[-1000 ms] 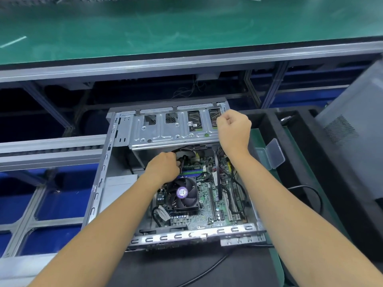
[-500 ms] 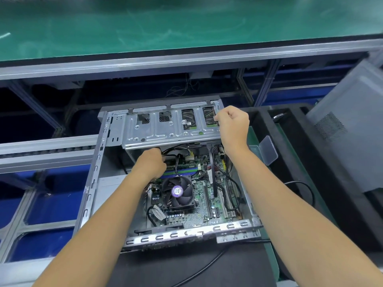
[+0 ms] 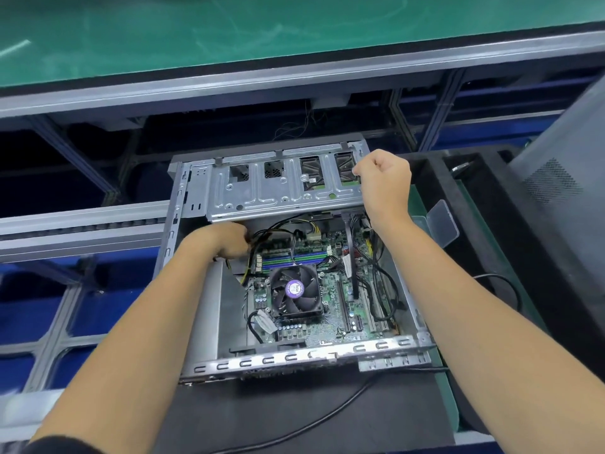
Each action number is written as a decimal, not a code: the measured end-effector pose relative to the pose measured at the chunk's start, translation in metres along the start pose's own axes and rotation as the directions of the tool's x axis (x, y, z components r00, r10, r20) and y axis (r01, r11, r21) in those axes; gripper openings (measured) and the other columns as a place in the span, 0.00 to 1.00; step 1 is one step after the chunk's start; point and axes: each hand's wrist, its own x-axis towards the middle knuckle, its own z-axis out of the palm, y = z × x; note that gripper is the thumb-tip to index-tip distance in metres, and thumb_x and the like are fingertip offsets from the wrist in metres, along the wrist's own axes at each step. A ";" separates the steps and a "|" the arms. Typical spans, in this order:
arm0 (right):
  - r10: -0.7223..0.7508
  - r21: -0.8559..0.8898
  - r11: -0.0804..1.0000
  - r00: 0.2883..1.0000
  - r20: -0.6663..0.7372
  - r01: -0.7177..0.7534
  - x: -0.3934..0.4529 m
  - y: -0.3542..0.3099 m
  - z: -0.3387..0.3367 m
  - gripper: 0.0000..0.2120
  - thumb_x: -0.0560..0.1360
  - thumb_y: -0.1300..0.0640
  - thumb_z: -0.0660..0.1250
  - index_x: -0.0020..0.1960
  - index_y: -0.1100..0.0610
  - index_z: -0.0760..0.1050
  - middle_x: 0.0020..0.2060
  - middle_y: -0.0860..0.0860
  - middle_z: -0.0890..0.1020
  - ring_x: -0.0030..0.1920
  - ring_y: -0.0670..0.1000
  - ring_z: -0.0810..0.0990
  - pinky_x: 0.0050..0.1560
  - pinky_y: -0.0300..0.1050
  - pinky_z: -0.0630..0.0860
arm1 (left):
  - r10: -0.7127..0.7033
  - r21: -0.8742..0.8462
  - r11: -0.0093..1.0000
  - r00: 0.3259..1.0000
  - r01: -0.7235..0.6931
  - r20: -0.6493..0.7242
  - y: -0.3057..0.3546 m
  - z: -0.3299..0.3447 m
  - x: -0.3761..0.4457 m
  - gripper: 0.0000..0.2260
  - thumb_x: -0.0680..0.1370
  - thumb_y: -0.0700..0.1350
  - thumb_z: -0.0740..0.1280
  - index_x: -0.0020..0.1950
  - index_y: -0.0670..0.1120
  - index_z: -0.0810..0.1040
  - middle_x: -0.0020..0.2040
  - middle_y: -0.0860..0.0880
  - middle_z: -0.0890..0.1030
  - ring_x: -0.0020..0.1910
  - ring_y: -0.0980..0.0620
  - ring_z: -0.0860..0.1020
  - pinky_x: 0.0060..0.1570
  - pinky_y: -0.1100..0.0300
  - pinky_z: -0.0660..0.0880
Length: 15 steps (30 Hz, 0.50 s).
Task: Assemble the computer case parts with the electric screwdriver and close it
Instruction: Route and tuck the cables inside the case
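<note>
Our two bare forearms run up from the lower corners of the frame toward its middle. Our left hand [image 3: 226, 240], just left of centre, has its fingers curled downward. Higher and right of centre, our right hand [image 3: 384, 183] is closed in a fist, knuckles up.

An electronics assembly line: green conveyor belt [image 3: 229, 34] on aluminium framing [image 3: 294, 77].

A green-topped bench [image 3: 196, 34] edged in aluminium spans the back, blue flooring [image 3: 36, 319] beneath metal rails [image 3: 82, 224].
</note>
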 end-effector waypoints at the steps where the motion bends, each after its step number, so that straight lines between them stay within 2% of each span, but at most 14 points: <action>1: -0.003 -0.007 1.000 1.000 0.000 0.003 0.000 0.001 0.000 0.08 0.73 0.67 0.61 0.38 0.71 0.74 0.28 0.54 0.69 0.31 0.47 0.64 0.30 0.39 0.61 | -0.004 0.012 1.000 1.000 0.004 -0.020 0.000 0.001 -0.001 0.14 0.79 0.43 0.59 0.62 0.38 0.73 0.61 0.41 0.75 0.48 0.47 0.71 0.45 0.59 0.66; 4: -0.018 -0.019 1.000 1.000 0.010 0.018 0.000 0.002 0.002 0.08 0.73 0.67 0.61 0.39 0.72 0.74 0.27 0.53 0.70 0.29 0.46 0.64 0.27 0.36 0.61 | 0.004 0.004 1.000 0.999 -0.004 -0.037 0.000 0.005 0.003 0.16 0.79 0.44 0.60 0.65 0.38 0.71 0.65 0.40 0.73 0.57 0.44 0.73 0.47 0.61 0.65; 7: -0.037 -0.023 0.999 0.999 0.007 0.037 0.001 0.003 0.003 0.08 0.72 0.67 0.61 0.39 0.72 0.74 0.29 0.56 0.70 0.31 0.47 0.64 0.28 0.34 0.61 | 0.027 -0.032 0.999 1.000 -0.027 -0.004 -0.001 0.004 0.008 0.13 0.77 0.49 0.65 0.54 0.40 0.74 0.52 0.44 0.76 0.46 0.47 0.73 0.42 0.59 0.67; 9: -0.032 -0.009 0.999 0.999 0.003 0.032 0.001 0.004 0.002 0.08 0.73 0.67 0.61 0.39 0.72 0.74 0.28 0.54 0.70 0.30 0.45 0.64 0.27 0.34 0.62 | 0.026 -0.043 0.999 0.999 -0.024 0.029 -0.002 0.004 0.012 0.16 0.75 0.54 0.68 0.50 0.41 0.73 0.53 0.44 0.76 0.45 0.48 0.73 0.41 0.58 0.67; 12: -0.009 0.013 1.000 1.000 0.002 0.009 0.002 0.003 0.002 0.08 0.72 0.67 0.62 0.38 0.70 0.75 0.26 0.50 0.70 0.28 0.43 0.64 0.28 0.33 0.64 | 0.007 -0.050 0.999 0.999 -0.004 0.044 0.001 0.007 0.016 0.26 0.73 0.58 0.68 0.63 0.40 0.73 0.63 0.43 0.74 0.54 0.46 0.73 0.47 0.58 0.66; 15: 0.017 0.035 0.999 1.000 0.017 -0.018 0.004 0.004 0.001 0.08 0.72 0.66 0.62 0.35 0.66 0.75 0.25 0.48 0.70 0.29 0.45 0.65 0.28 0.36 0.64 | 0.046 -0.008 0.999 0.999 -0.046 0.018 0.007 0.006 0.013 0.23 0.75 0.56 0.67 0.60 0.39 0.73 0.58 0.44 0.77 0.50 0.47 0.73 0.47 0.58 0.67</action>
